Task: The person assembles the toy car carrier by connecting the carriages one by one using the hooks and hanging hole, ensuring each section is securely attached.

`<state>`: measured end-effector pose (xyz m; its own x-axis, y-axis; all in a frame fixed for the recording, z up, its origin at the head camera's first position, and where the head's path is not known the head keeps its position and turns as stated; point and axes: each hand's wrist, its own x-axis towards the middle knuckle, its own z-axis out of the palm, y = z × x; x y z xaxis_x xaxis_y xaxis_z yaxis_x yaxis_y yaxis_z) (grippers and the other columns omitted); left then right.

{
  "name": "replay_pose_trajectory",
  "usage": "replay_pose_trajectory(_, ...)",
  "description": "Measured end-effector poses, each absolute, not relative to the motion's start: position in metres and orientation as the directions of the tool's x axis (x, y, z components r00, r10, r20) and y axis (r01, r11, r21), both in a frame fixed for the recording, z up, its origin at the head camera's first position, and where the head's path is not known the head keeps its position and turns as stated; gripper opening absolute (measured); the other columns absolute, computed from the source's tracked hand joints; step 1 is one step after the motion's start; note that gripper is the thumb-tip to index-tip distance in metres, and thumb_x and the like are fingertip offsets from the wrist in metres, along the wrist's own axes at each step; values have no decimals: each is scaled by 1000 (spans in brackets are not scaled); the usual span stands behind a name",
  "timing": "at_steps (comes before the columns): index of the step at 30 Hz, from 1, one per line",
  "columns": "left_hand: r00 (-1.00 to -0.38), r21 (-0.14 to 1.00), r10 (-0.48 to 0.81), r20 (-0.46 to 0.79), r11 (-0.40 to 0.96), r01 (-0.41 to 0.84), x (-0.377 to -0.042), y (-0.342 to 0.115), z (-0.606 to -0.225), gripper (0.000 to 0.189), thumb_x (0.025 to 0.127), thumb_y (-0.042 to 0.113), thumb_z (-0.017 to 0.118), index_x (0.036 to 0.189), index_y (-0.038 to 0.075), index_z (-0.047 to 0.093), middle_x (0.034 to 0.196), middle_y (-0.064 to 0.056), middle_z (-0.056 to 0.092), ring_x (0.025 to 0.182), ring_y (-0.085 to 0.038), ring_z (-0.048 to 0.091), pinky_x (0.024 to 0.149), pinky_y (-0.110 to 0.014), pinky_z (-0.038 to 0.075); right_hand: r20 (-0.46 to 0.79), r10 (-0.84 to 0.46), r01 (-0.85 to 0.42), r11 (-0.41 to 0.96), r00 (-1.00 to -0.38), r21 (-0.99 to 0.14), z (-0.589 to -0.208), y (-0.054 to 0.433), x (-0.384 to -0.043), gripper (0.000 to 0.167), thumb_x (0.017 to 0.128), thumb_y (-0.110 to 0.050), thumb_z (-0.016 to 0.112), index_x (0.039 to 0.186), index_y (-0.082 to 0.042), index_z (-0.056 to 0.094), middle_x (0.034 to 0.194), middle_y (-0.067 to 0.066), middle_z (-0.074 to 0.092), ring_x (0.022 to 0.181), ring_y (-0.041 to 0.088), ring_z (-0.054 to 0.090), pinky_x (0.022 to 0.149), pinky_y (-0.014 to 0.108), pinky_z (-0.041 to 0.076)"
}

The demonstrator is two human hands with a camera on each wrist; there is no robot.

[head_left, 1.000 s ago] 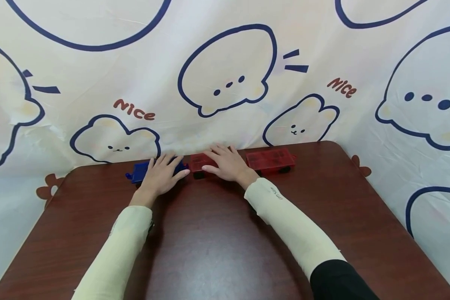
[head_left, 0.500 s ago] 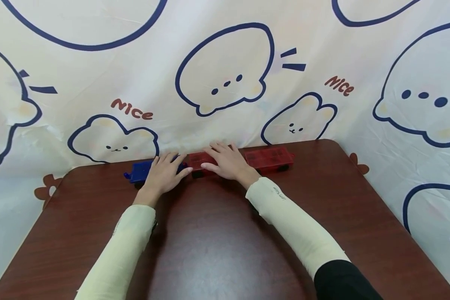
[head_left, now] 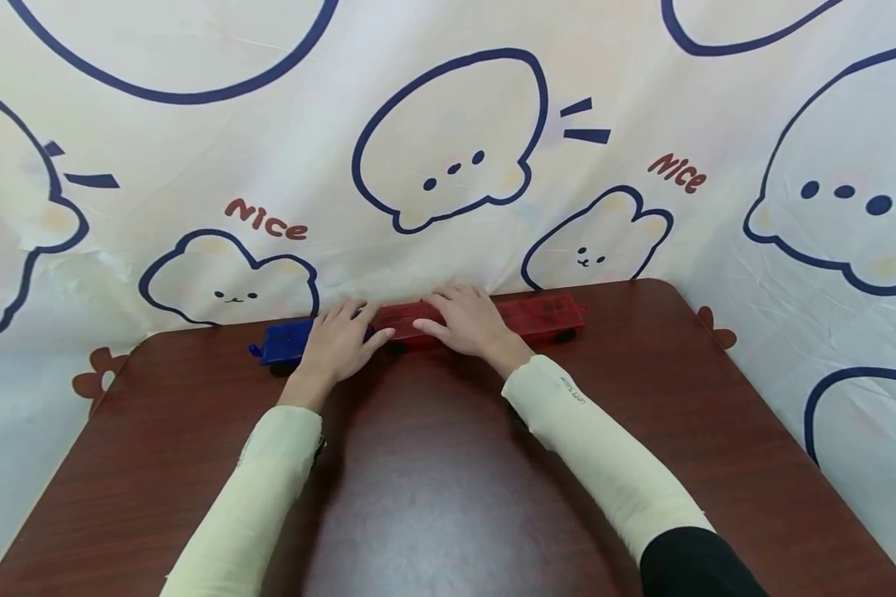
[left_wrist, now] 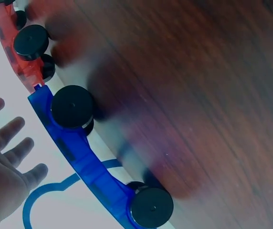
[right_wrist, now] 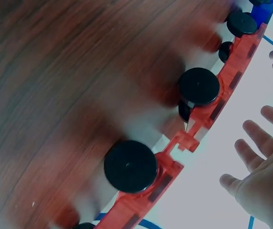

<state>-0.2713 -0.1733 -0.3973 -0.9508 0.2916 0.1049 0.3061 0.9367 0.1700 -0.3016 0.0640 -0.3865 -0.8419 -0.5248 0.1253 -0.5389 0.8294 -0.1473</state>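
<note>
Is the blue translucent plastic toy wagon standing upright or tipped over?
Upright: in the left wrist view, the blue wagon has its round black wheels toward the brown wooden table.

Beside the left hand (head_left: 338, 343), the blue wagon (left_wrist: 81, 148) looks like translucent plastic, smooth and glossy; the red wagons (head_left: 543, 315) by the right hand (head_left: 472, 323) have the same finish. The black wheels (left_wrist: 72, 107) are smooth, nearly matt. Under both hands, the table (head_left: 418, 481) shows wood grain with a polished sheen. Beyond them, the backdrop (head_left: 426, 265) is creased, faintly shiny cloth; the cream sleeves (head_left: 597, 444) behind the hands are matt fabric.
</note>
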Motion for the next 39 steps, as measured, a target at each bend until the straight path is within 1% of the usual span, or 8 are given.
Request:
replay_pose_trajectory(6,-951,177,288,114,936,304,-272,-169,-395,65,102,53,52,152,12,46,152,-21,44,144,-40,32,117,-63,20,135,-510,-527,836,-849,-154,-383,77,-297,63,102,-58,47,150,-17,52,149,8,52,138,28,44,118,56,24)
replay_pose_trajectory(14,-950,190,293,113,932,310,-272,-164,-394,60,102,46,55,151,11,48,150,-21,46,143,-41,34,117,-63,21,181,-465,-497,838,-867,-225,-381,95,-299,57,103,-56,47,141,-17,59,143,6,57,135,27,47,117,53,29)
replay_pose_trajectory(18,-951,193,289,114,932,306,-273,-161,-394,57,103,42,56,151,12,48,150,-20,46,143,-40,35,118,-62,21,184,-445,-480,840,-876,-254,-382,104,-300,57,103,-54,48,143,-15,58,144,7,57,135,28,47,116,54,30)
replay_pose_trajectory(22,-951,200,289,112,931,306,-273,-157,-395,57,103,42,56,151,12,48,151,-20,46,143,-40,34,118,-61,21,171,-441,-472,847,-881,-246,-384,114,-299,58,103,-53,50,145,-14,56,147,9,54,137,30,46,116,57,28)
replay_pose_trajectory(26,-949,210,295,112,926,313,-274,-153,-398,58,103,43,56,152,13,47,151,-19,46,143,-39,34,118,-61,22,161,-435,-463,853,-886,-243,-385,122,-298,56,103,-51,52,144,-14,58,147,9,54,138,31,45,116,58,28)
replay_pose_trajectory(29,-949,217,293,113,925,311,-274,-150,-400,59,102,42,57,152,14,47,151,-18,46,143,-39,34,118,-61,22,163,-431,-460,850,-888,-258,-385,128,-297,53,103,-50,53,142,-15,59,146,9,55,137,30,46,115,58,30)
replay_pose_trajectory(34,-948,225,294,121,922,315,-275,-145,-401,58,103,43,57,152,14,48,151,-17,47,142,-38,35,117,-61,24,175,-426,-459,851,-888,-256,-386,137,-298,52,102,-48,55,142,-14,60,145,10,56,136,31,48,113,57,33)
replay_pose_trajectory(39,-944,232,308,122,915,329,-276,-140,-401,58,103,44,56,152,13,48,151,-17,46,143,-38,35,118,-59,23,165,-417,-447,861,-894,-244,-390,147,-299,54,103,-47,56,144,-12,57,146,11,54,137,31,47,113,57,33)
